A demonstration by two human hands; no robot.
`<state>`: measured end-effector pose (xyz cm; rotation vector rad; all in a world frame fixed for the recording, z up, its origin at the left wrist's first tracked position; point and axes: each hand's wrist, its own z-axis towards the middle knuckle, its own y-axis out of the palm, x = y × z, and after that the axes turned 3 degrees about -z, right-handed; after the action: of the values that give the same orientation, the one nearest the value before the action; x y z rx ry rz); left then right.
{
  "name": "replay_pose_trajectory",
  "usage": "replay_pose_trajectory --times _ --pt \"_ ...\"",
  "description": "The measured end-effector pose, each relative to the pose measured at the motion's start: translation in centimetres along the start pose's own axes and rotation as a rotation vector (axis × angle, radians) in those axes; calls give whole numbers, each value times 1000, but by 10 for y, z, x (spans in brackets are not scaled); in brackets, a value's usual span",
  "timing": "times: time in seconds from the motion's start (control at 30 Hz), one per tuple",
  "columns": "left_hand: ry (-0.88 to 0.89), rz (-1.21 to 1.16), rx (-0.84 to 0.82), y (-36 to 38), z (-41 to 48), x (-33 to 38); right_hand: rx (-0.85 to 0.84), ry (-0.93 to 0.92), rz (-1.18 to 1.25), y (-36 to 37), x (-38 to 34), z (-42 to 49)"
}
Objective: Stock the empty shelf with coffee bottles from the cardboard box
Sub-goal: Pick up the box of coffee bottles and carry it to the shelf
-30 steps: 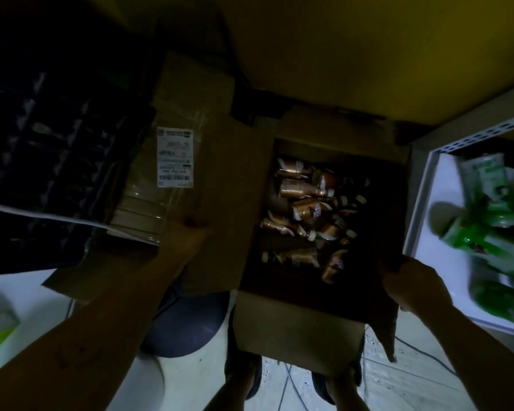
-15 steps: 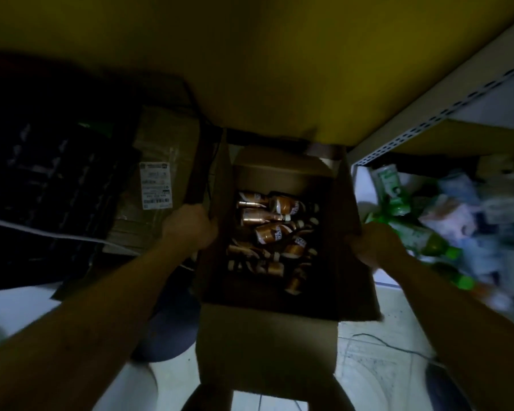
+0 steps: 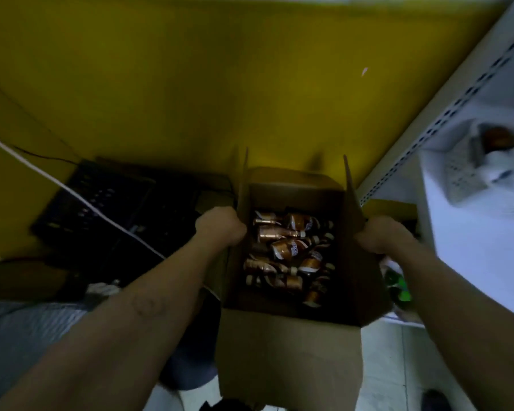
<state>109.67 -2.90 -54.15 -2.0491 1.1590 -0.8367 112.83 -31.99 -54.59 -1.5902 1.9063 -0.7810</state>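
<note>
An open cardboard box (image 3: 288, 354) is in front of me, its flaps standing up. Several brown coffee bottles (image 3: 288, 250) lie jumbled in its bottom. My left hand (image 3: 220, 229) grips the box's left wall and my right hand (image 3: 380, 235) grips the right wall. The box looks lifted off the floor between my forearms. A white metal shelf (image 3: 472, 247) stands close on the right, its near surface bare.
A yellow wall (image 3: 190, 84) fills the background. A black crate (image 3: 116, 209) with a white cable across it sits at left. Green bottles (image 3: 398, 286) lie low under the shelf. Blurred packaged goods (image 3: 487, 161) rest on the shelf farther back. Tiled floor shows below.
Both hands have closed the side flaps upright and gripped the box walls. The box has risen and the view has tilted up; the shelf's upper level now shows.
</note>
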Motion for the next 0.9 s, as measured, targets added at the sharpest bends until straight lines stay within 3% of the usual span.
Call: replay_pose_trajectory --times 0.57,0.9 --pt "3 -235 601 -251 -373 29 611 -401 -183 -273 -20 -362" --pt "-72 -311 928 -313 -558 -28 927 -590 -223 -320 -66 -545"
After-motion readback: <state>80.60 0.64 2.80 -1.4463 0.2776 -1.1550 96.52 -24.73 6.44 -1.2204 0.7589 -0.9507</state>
